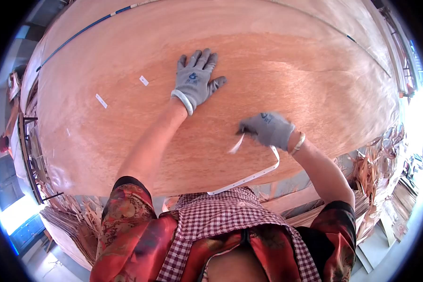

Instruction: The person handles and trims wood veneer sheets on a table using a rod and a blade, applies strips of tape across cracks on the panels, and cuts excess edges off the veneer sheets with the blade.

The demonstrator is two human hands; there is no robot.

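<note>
Reddish veneer point(315, 94) fills the bright room's middle; stacked sheets point(68, 232) and scraps point(364, 169) edge it. On it, the left hand point(197, 77) lies spread, released; the right hand point(270, 129) grasps white tape point(249, 178) trailing towards the apron point(221, 211).

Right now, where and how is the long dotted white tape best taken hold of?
Probably mid-run on the dotted white tape, below its bend, coming from the apron side and pinching it by its two long edges. It is thin and narrow, and that stretch runs fairly straight and uncovered, clear of the right hand.
</note>
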